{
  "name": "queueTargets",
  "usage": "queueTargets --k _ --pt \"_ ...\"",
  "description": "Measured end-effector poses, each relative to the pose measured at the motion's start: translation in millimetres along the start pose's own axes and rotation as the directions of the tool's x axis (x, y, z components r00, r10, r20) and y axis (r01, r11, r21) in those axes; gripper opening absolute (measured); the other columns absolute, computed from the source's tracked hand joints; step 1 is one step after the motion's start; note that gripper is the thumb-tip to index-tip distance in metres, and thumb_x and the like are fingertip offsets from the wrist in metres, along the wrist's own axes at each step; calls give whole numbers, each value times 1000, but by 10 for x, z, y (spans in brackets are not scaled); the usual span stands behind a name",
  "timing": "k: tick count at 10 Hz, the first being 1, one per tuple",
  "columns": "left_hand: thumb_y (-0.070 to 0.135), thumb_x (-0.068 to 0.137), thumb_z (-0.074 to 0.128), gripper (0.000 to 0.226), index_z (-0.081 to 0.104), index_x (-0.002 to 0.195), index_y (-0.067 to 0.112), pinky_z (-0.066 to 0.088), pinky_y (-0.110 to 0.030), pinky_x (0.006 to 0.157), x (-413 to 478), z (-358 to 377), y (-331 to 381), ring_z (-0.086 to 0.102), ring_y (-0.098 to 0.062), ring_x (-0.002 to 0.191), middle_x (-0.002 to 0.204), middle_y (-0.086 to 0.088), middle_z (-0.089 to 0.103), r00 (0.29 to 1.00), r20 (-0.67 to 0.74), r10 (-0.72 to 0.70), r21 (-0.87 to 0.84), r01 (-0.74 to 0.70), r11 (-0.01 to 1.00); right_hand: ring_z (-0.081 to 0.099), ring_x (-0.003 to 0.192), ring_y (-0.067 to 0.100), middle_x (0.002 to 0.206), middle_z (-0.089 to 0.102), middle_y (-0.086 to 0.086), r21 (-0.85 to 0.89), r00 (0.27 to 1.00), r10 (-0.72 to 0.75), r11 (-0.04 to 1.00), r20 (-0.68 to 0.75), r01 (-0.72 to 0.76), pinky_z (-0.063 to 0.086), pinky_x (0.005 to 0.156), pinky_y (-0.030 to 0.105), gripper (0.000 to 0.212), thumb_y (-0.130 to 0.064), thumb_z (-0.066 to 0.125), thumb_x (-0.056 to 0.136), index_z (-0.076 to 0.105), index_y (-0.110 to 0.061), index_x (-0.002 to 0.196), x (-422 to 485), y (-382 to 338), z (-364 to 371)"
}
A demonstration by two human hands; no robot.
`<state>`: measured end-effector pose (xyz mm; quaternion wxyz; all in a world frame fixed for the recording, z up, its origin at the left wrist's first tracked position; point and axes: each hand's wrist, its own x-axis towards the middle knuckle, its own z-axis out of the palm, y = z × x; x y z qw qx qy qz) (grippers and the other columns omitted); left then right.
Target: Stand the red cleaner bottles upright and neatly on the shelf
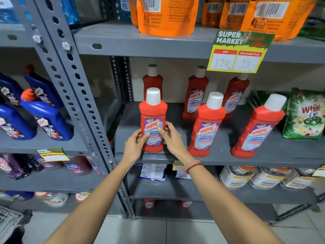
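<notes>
I see left hand [134,147] and right hand [173,140] clasping front-left red bottle [153,124] | it stands at shelf [263,155] front edge, left of 2 front bottles | risk: a nudge forward tips it off.

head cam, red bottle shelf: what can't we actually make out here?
- Back-left red bottle: its label is hidden behind the held bottle.
- Back-right red bottle: cap partly covered by the price sign.
- Held bottle's lower label: covered by left hand and right hand.
- Orange pouches: tops cut off by the frame edge.
- Bottom-shelf red bottles: blurred, labels unreadable.
</notes>
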<state>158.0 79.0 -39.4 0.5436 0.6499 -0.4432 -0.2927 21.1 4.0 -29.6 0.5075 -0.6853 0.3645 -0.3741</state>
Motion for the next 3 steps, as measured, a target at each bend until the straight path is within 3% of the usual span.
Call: queueTargets --k 1,2,3 --pt "31 89 57 26 58 112 19 48 -3 63 -122 27 -20 63 14 77 94 9 67 999 -34 35 -6 -35 999 61 92 2 110 61 -2 -13 1000 -17 1000 -3 17 53 69 10 35 -32 52 94 47 -18 126 -102 8 8" --pt "31 89 57 31 57 115 16 47 -1 63 -160 29 62 64 12 79 97 3 66 999 -44 25 5 -25 1000 60 98 9 117 62 5 -38 1000 2 999 2 -2 52 78 17 37 -31 51 94 45 -15 127 -168 -102 5" --pt "32 89 56 38 53 121 12 50 -7 68 -222 49 143 65 -11 95 107 -3 64 996 -90 14 -11 -15 1000 59 107 15 125 60 11 -89 1000 6 996 -24 -8 49 84 21 42 -32 51 94 45 -10 129 -201 -176 -15"
